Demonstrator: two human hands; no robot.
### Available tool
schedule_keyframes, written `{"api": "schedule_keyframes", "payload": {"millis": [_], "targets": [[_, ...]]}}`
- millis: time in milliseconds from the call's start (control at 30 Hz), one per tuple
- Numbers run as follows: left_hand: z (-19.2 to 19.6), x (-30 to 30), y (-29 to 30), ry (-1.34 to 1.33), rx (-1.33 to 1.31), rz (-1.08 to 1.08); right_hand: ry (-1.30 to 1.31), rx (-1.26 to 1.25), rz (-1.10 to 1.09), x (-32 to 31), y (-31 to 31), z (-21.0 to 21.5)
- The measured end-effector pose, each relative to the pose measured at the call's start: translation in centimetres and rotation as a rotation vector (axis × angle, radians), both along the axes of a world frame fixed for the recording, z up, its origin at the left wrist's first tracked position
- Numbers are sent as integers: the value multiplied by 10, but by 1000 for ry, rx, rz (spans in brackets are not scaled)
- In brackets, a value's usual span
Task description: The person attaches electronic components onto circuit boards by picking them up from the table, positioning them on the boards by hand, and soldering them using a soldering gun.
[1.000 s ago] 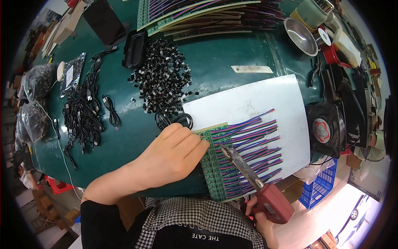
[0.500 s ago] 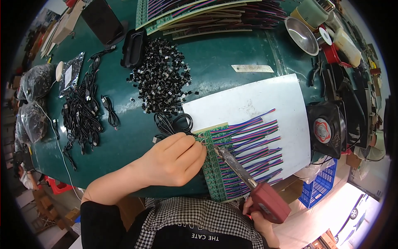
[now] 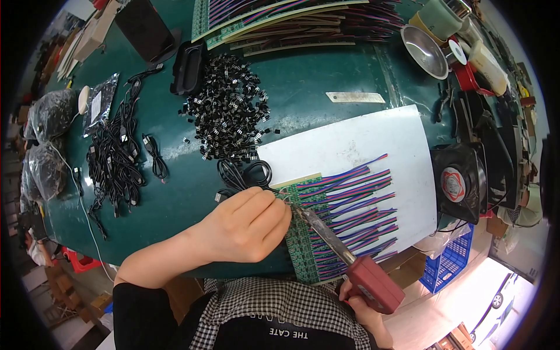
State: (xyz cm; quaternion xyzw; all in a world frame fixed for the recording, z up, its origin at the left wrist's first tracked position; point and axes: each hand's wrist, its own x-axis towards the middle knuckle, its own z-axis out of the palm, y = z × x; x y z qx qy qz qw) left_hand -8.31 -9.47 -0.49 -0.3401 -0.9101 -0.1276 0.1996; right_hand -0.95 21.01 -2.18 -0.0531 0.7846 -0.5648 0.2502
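Observation:
My left hand [image 3: 248, 224] is closed in a pinch over the upper left edge of a green circuit board panel [image 3: 300, 256]. Between its fingertips are the thin wire ends of a coiled black USB cable [image 3: 230, 174], which lies just beyond the knuckles. Low on the right, my right hand [image 3: 363, 312] grips a soldering iron with a thick dark red body [image 3: 376, 284]. The iron's metal tip reaches the board close beside the left fingertips; exact contact is too small to see. Rows of blue, red and green wires [image 3: 359, 201] run rightward off the panel.
A white sheet [image 3: 402, 151] lies under the wires. Beyond my left hand is a heap of small black connectors [image 3: 230, 111]; more black cables [image 3: 116, 157] lie farther left. A black fan [image 3: 461, 181], a metal bowl [image 3: 424, 51] and stacked wired panels [image 3: 280, 23] stand around.
The soldering iron has shifted slightly left, its tip closer to my left fingertips, and my right hand moved along with it. My left hand has barely moved.

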Motion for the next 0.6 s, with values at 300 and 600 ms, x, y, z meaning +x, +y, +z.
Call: {"api": "schedule_keyframes", "payload": {"millis": [300, 600], "targets": [[1, -4, 2, -9, -3, -14, -186, -369, -295, -17, -19, 29], [9, -4, 4, -47, -3, -53, 435, -884, -716, -18, 66, 31]]}}
